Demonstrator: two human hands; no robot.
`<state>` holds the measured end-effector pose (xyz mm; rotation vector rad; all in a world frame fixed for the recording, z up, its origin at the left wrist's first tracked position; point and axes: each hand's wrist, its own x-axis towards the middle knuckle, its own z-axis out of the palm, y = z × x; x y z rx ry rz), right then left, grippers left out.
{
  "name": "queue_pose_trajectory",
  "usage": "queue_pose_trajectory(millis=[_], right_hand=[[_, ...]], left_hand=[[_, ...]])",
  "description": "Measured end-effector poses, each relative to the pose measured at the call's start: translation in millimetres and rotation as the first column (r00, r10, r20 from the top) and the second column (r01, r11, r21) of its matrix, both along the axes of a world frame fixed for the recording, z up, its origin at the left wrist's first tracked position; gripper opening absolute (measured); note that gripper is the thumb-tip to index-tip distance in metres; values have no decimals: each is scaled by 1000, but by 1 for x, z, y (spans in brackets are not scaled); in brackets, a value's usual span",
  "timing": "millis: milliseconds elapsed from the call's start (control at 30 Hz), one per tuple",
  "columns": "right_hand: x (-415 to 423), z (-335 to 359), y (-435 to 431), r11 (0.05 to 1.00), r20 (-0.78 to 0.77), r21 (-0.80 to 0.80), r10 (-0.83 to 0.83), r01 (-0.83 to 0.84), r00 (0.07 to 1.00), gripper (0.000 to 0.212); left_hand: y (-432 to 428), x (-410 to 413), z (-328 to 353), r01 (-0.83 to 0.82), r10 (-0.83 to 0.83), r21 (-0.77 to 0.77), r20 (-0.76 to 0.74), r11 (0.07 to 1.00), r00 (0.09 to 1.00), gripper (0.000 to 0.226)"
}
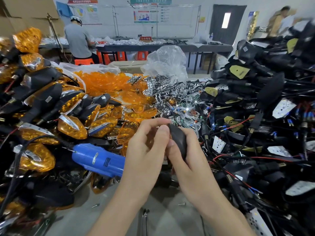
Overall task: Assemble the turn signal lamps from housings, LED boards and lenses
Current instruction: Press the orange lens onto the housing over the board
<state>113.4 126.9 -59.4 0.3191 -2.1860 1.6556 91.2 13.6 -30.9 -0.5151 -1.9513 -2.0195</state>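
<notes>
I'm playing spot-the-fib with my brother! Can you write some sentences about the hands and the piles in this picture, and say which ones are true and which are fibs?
1. The right hand grips a black housing. True.
2. The left hand holds the blue screwdriver. False: the screwdriver lies among the parts, left of both hands.
3. Loose orange lenses are heaped beyond the hands. True.
4. The wired black housings are piled on the left. False: they are on the right, and the finished orange lamps are on the left.
</notes>
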Motion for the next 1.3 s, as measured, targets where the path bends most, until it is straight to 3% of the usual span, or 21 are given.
queue_pose_trajectory(millis=[200, 333, 700, 1300], right_hand=[[2, -4, 1, 991, -111, 109, -61, 73, 992, 37], [2, -4, 1, 987, -141, 145, -47, 67, 989, 31], [0, -5, -2, 999, -35, -44, -14, 13, 999, 27], [4, -1, -4, 993, -13, -113, 42, -43, 999, 30]], left_hand=[[-2, -3, -1, 35, -35, 31, 0, 999, 999, 15], [-5, -9, -4, 67, -73, 68, 89, 995, 993, 21], [-6, -7, -4, 172, -195, 157, 142, 972, 971, 26], [-6, -4, -1, 155, -161, 94, 58, 983, 985, 20]])
